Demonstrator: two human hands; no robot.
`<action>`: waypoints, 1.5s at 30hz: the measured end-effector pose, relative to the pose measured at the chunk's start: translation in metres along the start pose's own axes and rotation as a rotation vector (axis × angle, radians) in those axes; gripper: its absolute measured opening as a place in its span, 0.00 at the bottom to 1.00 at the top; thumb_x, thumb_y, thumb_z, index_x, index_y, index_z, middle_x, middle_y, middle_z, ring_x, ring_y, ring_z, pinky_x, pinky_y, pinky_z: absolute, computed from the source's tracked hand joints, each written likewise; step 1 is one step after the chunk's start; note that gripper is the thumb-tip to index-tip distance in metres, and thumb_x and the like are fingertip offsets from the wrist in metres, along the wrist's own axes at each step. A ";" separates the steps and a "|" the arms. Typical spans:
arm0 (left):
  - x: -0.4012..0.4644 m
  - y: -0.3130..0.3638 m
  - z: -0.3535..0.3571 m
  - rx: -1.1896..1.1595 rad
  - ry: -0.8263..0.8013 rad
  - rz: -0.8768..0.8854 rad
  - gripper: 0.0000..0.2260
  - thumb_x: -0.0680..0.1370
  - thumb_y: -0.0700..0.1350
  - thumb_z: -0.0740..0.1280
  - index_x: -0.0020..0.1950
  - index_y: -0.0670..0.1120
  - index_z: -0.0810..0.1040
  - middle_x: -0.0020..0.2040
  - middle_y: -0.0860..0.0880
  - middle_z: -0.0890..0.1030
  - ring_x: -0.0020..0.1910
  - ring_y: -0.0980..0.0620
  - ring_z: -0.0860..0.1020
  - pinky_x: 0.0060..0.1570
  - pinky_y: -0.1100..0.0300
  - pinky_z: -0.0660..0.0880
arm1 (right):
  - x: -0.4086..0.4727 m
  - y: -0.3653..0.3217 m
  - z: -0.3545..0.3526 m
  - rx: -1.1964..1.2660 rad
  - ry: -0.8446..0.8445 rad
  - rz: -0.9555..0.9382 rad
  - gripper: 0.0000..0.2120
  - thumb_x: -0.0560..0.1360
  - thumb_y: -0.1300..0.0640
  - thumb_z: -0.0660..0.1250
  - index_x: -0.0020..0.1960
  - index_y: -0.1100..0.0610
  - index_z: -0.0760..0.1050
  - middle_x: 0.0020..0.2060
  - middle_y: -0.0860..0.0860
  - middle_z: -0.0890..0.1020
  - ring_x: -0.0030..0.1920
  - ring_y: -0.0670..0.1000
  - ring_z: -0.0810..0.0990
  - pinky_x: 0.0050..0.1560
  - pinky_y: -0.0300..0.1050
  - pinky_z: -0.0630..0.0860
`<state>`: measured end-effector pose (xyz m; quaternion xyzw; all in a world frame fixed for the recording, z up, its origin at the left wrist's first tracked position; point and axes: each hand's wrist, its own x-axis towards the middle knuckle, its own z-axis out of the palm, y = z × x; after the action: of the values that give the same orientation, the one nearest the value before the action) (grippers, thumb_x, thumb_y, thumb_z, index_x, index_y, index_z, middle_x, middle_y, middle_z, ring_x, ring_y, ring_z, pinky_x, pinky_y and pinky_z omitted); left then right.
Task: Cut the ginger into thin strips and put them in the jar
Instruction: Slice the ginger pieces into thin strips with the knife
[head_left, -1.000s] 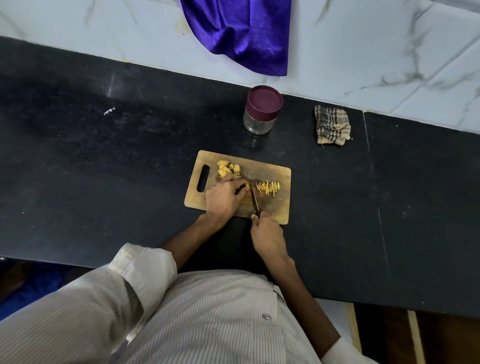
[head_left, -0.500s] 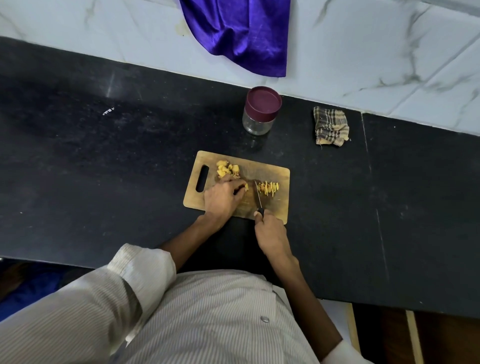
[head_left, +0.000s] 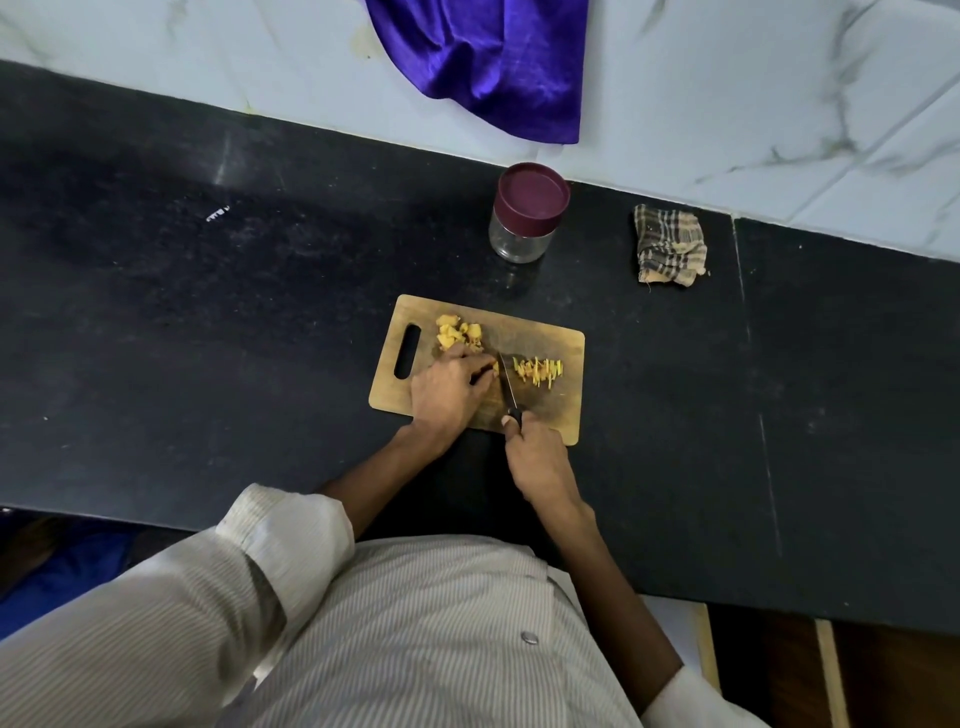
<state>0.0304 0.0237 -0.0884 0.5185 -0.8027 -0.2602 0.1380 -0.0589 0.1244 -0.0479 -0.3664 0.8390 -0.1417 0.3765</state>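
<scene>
Since a second ago the knife (head_left: 506, 387) has tilted toward the left hand (head_left: 448, 387), whose curled fingers pin ginger (head_left: 495, 368) mid-board (head_left: 563, 415); right hand (head_left: 537, 457) grips the handle. Strips (head_left: 537, 370) lie right (jar (head_left: 527, 213) beyond, lidded).

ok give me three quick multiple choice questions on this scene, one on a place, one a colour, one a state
1. Where do the cut strips lie on the board?
A. right of the knife
B. by the handle slot
C. off the board

2. What colour is the jar lid?
A. green
B. maroon
C. white

3. The jar is:
A. open
B. tipped over
C. closed and upright

Answers: 1 A, the strips sit right of the knife blade. 2 B, the lid shows maroon from above. 3 C, the lid sits on the standing jar.
</scene>
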 end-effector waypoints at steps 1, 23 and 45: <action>0.000 0.000 0.000 0.005 0.002 0.000 0.13 0.79 0.51 0.64 0.63 0.53 0.78 0.58 0.52 0.76 0.52 0.53 0.77 0.47 0.56 0.76 | 0.001 0.000 0.000 -0.003 -0.004 0.004 0.16 0.85 0.50 0.54 0.60 0.61 0.73 0.56 0.60 0.79 0.56 0.61 0.79 0.53 0.54 0.74; 0.004 -0.003 0.007 0.003 0.014 -0.015 0.12 0.78 0.52 0.65 0.61 0.54 0.80 0.58 0.53 0.78 0.51 0.51 0.78 0.47 0.54 0.76 | -0.003 0.001 0.006 -0.130 0.030 0.009 0.15 0.85 0.51 0.53 0.60 0.60 0.71 0.54 0.60 0.79 0.55 0.61 0.78 0.48 0.51 0.71; 0.001 -0.008 0.010 0.001 0.050 0.024 0.12 0.79 0.53 0.64 0.61 0.54 0.80 0.57 0.51 0.78 0.50 0.51 0.78 0.45 0.56 0.75 | -0.007 0.005 -0.003 -0.033 0.073 0.027 0.16 0.85 0.50 0.53 0.60 0.60 0.72 0.52 0.59 0.80 0.53 0.59 0.80 0.51 0.54 0.75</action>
<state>0.0315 0.0226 -0.1014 0.5150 -0.8054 -0.2453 0.1608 -0.0602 0.1330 -0.0446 -0.3556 0.8593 -0.1362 0.3413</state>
